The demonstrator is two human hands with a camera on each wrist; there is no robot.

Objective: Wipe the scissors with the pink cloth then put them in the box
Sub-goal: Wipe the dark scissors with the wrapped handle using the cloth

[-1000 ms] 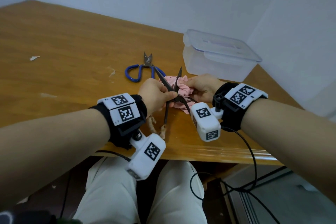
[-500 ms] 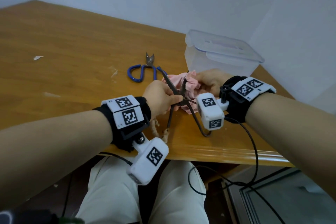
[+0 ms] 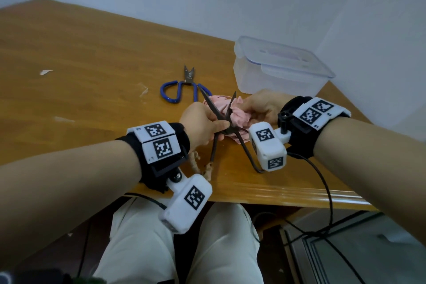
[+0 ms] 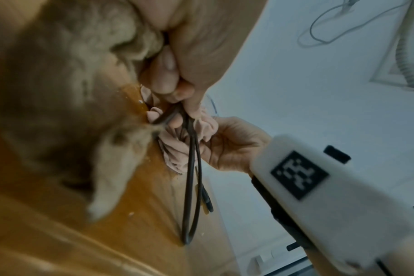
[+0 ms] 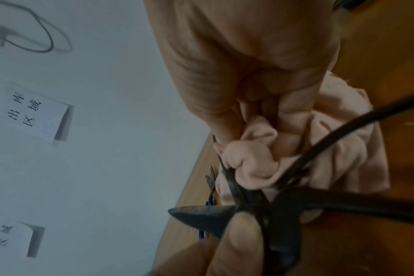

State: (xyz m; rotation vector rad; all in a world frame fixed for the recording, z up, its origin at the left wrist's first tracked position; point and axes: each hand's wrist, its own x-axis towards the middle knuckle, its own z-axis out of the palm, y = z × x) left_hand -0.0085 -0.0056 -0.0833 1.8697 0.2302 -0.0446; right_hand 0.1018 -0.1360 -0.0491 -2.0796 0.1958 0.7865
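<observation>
The black scissors (image 3: 227, 122) are pinched at the pivot by the left hand (image 3: 202, 125), blades spread and pointing away over the desk (image 3: 80, 71). The pink cloth (image 3: 239, 117) is bunched in the right hand (image 3: 260, 106) against one blade. The box (image 3: 279, 69), lid on, lies beyond the right hand. The thumb on the pivot shows only in the right wrist view.

A plain workroom: wooden table (image 3: 92, 57) in a bare white corner, paper labels (image 5: 37, 112) taped up.

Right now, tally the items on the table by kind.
Scissors: 2, the dark scissors gripped in the left hand and the blue-handled scissors
Pink cloth: 1, in the right hand
Clear box: 1
Total: 4
</observation>
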